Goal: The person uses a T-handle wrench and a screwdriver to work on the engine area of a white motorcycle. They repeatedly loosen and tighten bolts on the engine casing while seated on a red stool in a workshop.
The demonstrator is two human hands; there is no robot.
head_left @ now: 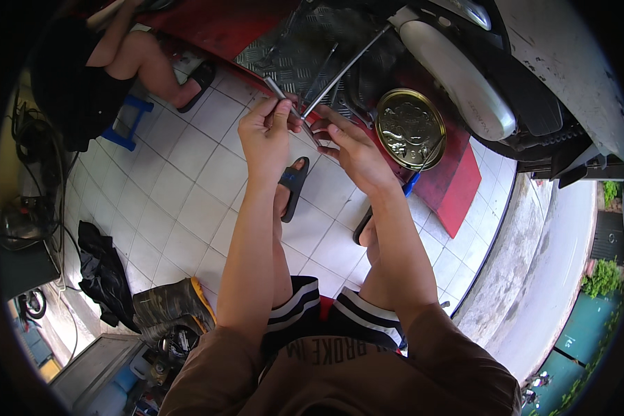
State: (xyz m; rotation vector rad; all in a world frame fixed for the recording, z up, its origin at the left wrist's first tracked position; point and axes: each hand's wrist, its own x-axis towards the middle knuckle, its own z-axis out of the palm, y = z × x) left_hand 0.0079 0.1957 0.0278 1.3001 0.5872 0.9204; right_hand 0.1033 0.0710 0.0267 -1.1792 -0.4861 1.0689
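Note:
A silver T-handle wrench (347,70) is between my hands, its long shaft slanting up and right toward the underside of a motorbike (457,76). My left hand (265,139) is closed on one end of the crossbar, thumb pressed along it, with a thick bare end sticking out past the fingers. My right hand (359,156) has its fingers curled round the other end, near the joint with the shaft. Where the shaft's far tip meets the motorbike is too small to make out.
Right of my hands, a round gold tray (410,128) with small parts stands on a red platform (457,184). A blue-handled tool (412,183) lies beside it. Upper left, another person (111,62) sits by a blue stool (126,123). Boots (173,305) and black cloth (104,270) lie at left.

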